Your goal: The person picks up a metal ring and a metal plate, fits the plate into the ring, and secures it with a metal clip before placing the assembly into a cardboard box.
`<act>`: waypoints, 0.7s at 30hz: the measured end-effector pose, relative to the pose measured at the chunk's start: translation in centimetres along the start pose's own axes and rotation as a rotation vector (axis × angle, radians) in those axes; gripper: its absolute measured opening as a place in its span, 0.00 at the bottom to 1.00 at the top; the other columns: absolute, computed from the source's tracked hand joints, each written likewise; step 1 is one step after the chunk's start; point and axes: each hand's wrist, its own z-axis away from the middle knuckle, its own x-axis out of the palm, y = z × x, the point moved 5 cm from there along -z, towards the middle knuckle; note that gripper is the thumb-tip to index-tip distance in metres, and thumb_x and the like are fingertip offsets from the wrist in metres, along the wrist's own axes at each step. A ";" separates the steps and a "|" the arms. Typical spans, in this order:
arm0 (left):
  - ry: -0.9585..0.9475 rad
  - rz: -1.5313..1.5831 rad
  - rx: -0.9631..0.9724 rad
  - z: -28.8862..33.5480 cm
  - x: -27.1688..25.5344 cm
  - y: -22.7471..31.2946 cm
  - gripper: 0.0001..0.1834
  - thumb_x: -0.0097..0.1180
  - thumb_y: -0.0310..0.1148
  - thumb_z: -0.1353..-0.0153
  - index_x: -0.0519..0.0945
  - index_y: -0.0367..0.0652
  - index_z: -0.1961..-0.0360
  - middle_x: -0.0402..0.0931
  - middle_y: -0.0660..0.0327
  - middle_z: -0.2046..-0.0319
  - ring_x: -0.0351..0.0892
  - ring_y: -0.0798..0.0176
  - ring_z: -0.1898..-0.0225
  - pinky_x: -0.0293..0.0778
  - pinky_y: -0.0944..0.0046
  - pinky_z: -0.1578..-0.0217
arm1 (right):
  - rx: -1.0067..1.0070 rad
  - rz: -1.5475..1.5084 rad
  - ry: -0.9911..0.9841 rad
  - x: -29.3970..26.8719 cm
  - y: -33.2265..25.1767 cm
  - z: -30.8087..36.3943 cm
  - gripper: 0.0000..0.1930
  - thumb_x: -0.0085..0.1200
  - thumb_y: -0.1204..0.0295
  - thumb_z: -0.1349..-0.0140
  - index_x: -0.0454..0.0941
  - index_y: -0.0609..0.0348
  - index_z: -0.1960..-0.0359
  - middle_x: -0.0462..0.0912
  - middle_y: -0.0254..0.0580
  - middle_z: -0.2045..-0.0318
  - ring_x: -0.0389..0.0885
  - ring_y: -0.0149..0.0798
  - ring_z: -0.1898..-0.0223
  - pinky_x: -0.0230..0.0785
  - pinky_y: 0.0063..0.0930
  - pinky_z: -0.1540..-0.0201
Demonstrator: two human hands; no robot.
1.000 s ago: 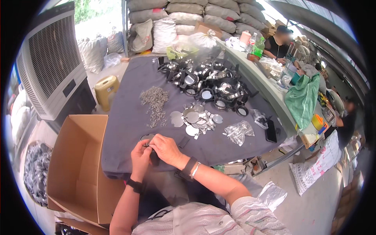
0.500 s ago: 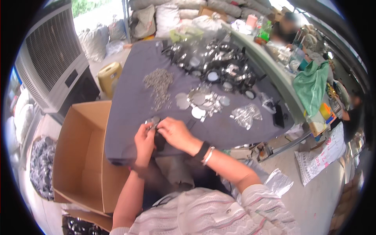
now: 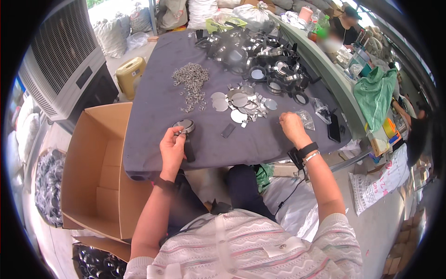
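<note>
My left hand (image 3: 172, 149) grips a round silver-and-black piece (image 3: 187, 124) with a black strap-like strip hanging from it, near the front left of the cloth-covered table (image 3: 153, 102). Well to the right, my right hand (image 3: 292, 126) is closed with its fingertips pinched beside a small clear plastic bag (image 3: 305, 120); what it pinches, if anything, is too small to make out. Between the hands lies a small dark rectangular piece (image 3: 227, 130). Behind it spread flat silver discs (image 3: 239, 100), and left of those a heap of small metal clips (image 3: 190, 76).
Black-and-silver round pieces (image 3: 278, 51) are heaped at the table's back. A black phone-like slab (image 3: 333, 129) lies near the right edge. An open cardboard box (image 3: 97, 158) stands left, by a tall air cooler (image 3: 65, 60). Another person (image 3: 344, 28) sits beyond the long ledge.
My right hand has left the piece at my left hand and moved right, to beside the clear bag. My left hand keeps hold of the round piece, now in plainer view.
</note>
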 end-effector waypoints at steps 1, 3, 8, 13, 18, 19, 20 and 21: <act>-0.005 -0.003 0.007 0.0 0.1 0.1 0.07 0.50 0.26 0.38 0.77 0.39 0.59 0.64 0.72 0.86 0.60 0.78 0.89 0.60 0.74 0.91 | -0.001 0.002 0.003 -0.1 0.1 0.0 0.05 0.50 0.78 0.49 0.79 0.62 0.73 0.80 0.54 0.72 0.79 0.57 0.67 0.73 0.45 0.62; 0.002 0.016 0.023 0.0 0.0 0.1 0.07 0.50 0.26 0.38 0.77 0.39 0.59 0.65 0.72 0.85 0.61 0.78 0.89 0.60 0.74 0.91 | -0.078 0.093 -0.012 -0.5 -0.6 -0.1 0.04 0.52 0.78 0.49 0.79 0.62 0.74 0.80 0.53 0.73 0.80 0.56 0.68 0.74 0.44 0.64; 0.026 -0.052 0.012 0.3 -0.8 -0.4 0.07 0.51 0.23 0.40 0.77 0.39 0.60 0.69 0.70 0.81 0.62 0.78 0.86 0.57 0.74 0.87 | -0.389 0.360 -0.030 2.2 -3.1 -0.3 0.04 0.53 0.79 0.59 0.80 0.62 0.80 0.80 0.53 0.77 0.82 0.47 0.72 0.76 0.35 0.68; 0.012 0.045 0.042 0.1 -0.6 -0.7 0.08 0.51 0.22 0.41 0.77 0.40 0.61 0.69 0.71 0.80 0.64 0.79 0.84 0.58 0.75 0.85 | -0.398 0.392 -0.025 0.4 -4.4 0.0 0.03 0.54 0.76 0.57 0.80 0.58 0.80 0.82 0.46 0.78 0.83 0.42 0.71 0.77 0.32 0.69; 0.005 0.078 -0.013 0.3 -0.3 -0.1 0.08 0.51 0.21 0.41 0.76 0.40 0.61 0.70 0.71 0.80 0.65 0.79 0.84 0.59 0.75 0.85 | -0.463 0.445 -0.062 1.5 -3.8 -0.1 0.03 0.54 0.75 0.54 0.79 0.57 0.78 0.82 0.40 0.77 0.83 0.38 0.72 0.77 0.29 0.69; -0.001 0.066 -0.020 0.3 -0.3 -0.1 0.08 0.50 0.21 0.41 0.76 0.41 0.60 0.70 0.70 0.81 0.65 0.79 0.84 0.59 0.75 0.86 | -0.468 0.446 -0.063 1.3 -3.8 -0.2 0.03 0.54 0.75 0.54 0.79 0.57 0.78 0.82 0.40 0.77 0.83 0.38 0.72 0.77 0.29 0.69; -0.007 0.054 -0.029 0.3 -0.3 -0.2 0.08 0.50 0.21 0.41 0.76 0.41 0.60 0.71 0.69 0.81 0.65 0.78 0.85 0.59 0.74 0.87 | -0.460 0.451 -0.040 0.8 -3.7 -0.2 0.03 0.53 0.74 0.53 0.79 0.57 0.77 0.81 0.40 0.77 0.82 0.38 0.73 0.76 0.30 0.71; -0.006 0.058 -0.030 0.2 -0.2 -0.2 0.08 0.50 0.21 0.41 0.76 0.41 0.60 0.71 0.69 0.81 0.65 0.78 0.85 0.59 0.74 0.87 | -0.450 0.457 -0.017 0.4 -3.5 -0.2 0.03 0.53 0.74 0.53 0.78 0.58 0.76 0.80 0.40 0.77 0.82 0.38 0.74 0.76 0.30 0.72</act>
